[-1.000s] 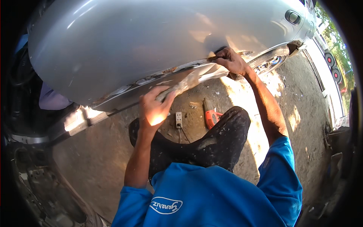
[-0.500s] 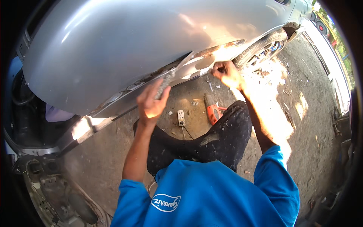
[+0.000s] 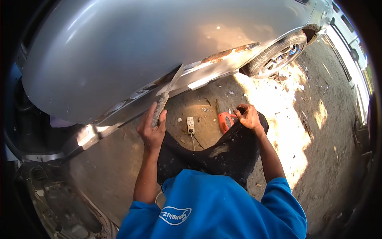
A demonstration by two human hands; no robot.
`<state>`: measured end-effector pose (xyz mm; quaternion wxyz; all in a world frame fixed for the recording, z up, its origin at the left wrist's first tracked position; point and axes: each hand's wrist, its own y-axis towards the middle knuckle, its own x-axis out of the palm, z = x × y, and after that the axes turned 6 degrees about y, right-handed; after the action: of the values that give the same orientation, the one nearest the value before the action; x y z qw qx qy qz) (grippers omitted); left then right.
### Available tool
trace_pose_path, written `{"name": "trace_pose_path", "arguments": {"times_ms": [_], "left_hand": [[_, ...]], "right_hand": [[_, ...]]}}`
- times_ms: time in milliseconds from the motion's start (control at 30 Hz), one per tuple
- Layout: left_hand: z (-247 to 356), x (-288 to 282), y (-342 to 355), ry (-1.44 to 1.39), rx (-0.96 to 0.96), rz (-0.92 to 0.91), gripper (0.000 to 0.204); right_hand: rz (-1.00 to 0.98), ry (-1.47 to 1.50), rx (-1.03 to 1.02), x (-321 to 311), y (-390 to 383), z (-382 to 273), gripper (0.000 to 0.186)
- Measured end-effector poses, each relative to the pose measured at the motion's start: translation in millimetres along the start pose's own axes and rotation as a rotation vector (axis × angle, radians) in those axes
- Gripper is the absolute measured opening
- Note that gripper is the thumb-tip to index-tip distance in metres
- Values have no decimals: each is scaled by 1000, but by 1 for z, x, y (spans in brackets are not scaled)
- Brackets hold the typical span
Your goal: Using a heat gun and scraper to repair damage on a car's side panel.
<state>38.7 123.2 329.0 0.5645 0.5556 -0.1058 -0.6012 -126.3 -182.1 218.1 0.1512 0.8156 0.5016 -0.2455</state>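
My left hand [image 3: 152, 129] is closed round the rough grey handle of a knife [image 3: 162, 105]. Its blade points up and away, its tip in front of the lower edge of the silver car panel [image 3: 131, 51]; whether it touches cannot be told. Along that edge the metal is rusted and damaged, and a brown rust patch [image 3: 223, 55] shows further right. Above my right knee, my right hand [image 3: 250, 118] is closed with thumb and fingers curled together; what they hold, if anything, is hidden. Near it on the ground lies a red heat gun [image 3: 225, 120].
A white power strip [image 3: 190, 124] with a plugged-in cable lies on the dirt between my legs and the car. The car's wheel [image 3: 276, 57] is at the right. At lower left, a removed door-like panel [image 3: 59, 199] lies beside the open doorway. Small debris is scattered about.
My right hand has drawn back from beside the car sill to above my right knee. My left hand and the knife have moved slightly left and nearer to me.
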Motion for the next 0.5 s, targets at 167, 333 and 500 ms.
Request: {"name": "trace_pose_path", "arguments": {"times_ms": [167,333,500], "left_hand": [[12,0,6,1,-67,8,32],[0,-43,-18,-120,-93,-148,32],[-2,-79,-77,-154,-350,-122,28]], "right_hand": [[24,-5,1,12,9,-1,23],[271,142,-233,40,13,-3,22],[442,104,-479,75,53,-114,78]]}}
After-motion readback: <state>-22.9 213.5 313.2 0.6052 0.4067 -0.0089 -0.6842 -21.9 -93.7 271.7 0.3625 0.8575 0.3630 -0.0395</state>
